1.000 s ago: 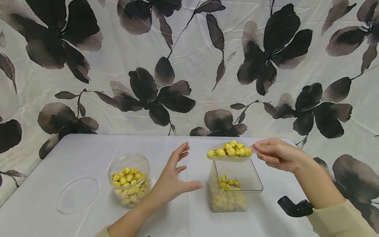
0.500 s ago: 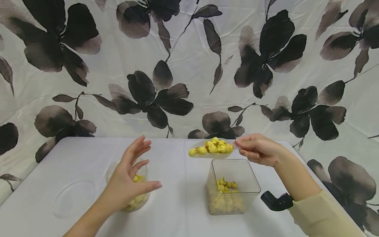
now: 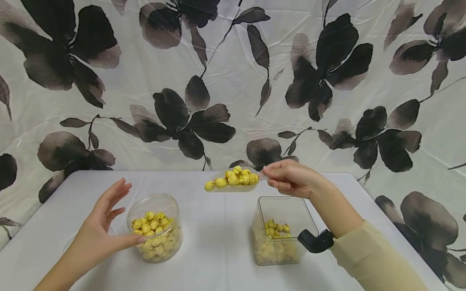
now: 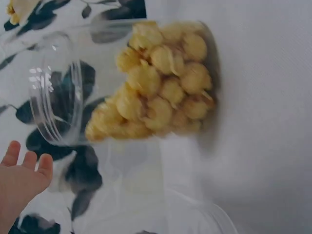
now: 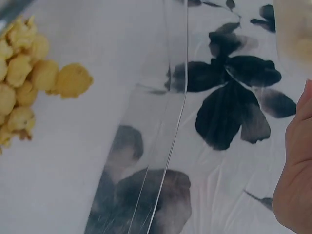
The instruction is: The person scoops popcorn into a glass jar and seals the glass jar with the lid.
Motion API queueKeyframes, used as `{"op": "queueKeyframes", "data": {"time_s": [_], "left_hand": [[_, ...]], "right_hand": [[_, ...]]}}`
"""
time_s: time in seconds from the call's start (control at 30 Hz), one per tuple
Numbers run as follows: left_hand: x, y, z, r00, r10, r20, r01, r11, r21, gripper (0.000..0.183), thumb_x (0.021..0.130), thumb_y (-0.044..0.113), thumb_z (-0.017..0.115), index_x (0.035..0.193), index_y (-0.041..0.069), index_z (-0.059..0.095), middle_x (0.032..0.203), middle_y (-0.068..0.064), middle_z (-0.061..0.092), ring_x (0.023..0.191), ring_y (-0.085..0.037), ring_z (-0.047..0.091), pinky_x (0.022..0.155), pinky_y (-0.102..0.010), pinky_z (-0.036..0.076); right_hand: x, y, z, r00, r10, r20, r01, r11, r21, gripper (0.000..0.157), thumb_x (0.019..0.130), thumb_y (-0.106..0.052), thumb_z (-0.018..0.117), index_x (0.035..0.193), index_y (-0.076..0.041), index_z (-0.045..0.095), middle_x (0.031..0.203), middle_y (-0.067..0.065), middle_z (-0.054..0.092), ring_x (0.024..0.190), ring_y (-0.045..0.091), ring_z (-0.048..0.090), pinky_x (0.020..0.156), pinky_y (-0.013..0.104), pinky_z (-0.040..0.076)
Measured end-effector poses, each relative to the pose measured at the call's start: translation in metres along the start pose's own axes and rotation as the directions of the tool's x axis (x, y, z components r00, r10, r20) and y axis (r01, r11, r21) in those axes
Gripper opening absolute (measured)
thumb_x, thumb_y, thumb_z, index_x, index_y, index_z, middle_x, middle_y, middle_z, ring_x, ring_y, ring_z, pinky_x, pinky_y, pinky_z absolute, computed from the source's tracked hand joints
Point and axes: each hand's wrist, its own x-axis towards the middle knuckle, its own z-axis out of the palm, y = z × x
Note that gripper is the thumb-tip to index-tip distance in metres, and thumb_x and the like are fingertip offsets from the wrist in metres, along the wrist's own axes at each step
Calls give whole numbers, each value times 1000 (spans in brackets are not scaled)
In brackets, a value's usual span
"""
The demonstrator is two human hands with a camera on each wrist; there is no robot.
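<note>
My right hand (image 3: 296, 180) pinches the short handle of a clear scoop (image 3: 236, 188) heaped with yellow popcorn (image 3: 238, 176). The scoop is held level above the table, between two containers. My left hand (image 3: 96, 232), thumb and fingers spread wide, is at the left side of a clear round jar (image 3: 136, 204) partly filled with popcorn. In the head view its thumb overlaps the jar's rim; the left wrist view shows its fingers (image 4: 29, 161) apart from the jar. Below my right forearm stands a clear square container (image 3: 259, 220) with some popcorn inside.
A clear round lid (image 4: 214, 212) lies on the table left of the jar, mostly behind my left hand in the head view. The white-covered table (image 3: 204, 230) ends at a floral cloth backdrop (image 3: 233, 81). A black strap (image 3: 316, 241) is on my right wrist.
My right hand has carried the loaded scoop leftward, from over the square container to the space between the containers. My left hand has moved left, past the round jar to its far-left side.
</note>
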Motion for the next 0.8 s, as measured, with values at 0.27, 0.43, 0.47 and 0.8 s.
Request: {"op": "queueKeyframes", "data": {"time_s": [0.27, 0.43, 0.47, 0.8], "left_hand": [[-12, -30, 0, 989, -126, 75, 123, 992, 41, 116, 60, -1, 85, 150, 20, 15, 144, 11, 27, 121, 16, 24, 83, -1, 32], [-15, -41, 4, 979, -172, 105, 170, 985, 31, 114, 63, 2, 84, 150, 20, 13, 145, -3, 27, 118, 16, 26, 80, -3, 34], [-15, -43, 4, 975, -192, 115, 190, 981, 26, 113, 65, 2, 83, 150, 21, 12, 145, -7, 26, 118, 14, 26, 80, -3, 35], [-13, -45, 11, 922, -326, 207, 327, 944, 29, 112, 69, 9, 82, 150, 11, 5, 149, -25, 18, 127, -55, 22, 92, -41, 46]], "right_hand": [[23, -4, 26, 1000, 6, 26, -5, 1000, -19, 32, 98, -3, 40, 83, -9, 67, 58, -1, 49, 40, 3, 30, 38, 15, 22], [38, -5, 41, 1000, 18, 25, -18, 1000, -8, 30, 97, -3, 42, 80, -8, 66, 57, 0, 48, 40, 4, 29, 38, 14, 21], [41, -5, 44, 1000, 26, 18, -26, 1000, -8, 29, 97, -3, 42, 80, -7, 65, 57, 0, 48, 40, 4, 29, 38, 14, 21], [61, -8, 68, 992, 116, -43, -119, 990, -71, 15, 96, -3, 46, 101, 5, 58, 56, 1, 47, 40, 5, 29, 39, 15, 22]]}}
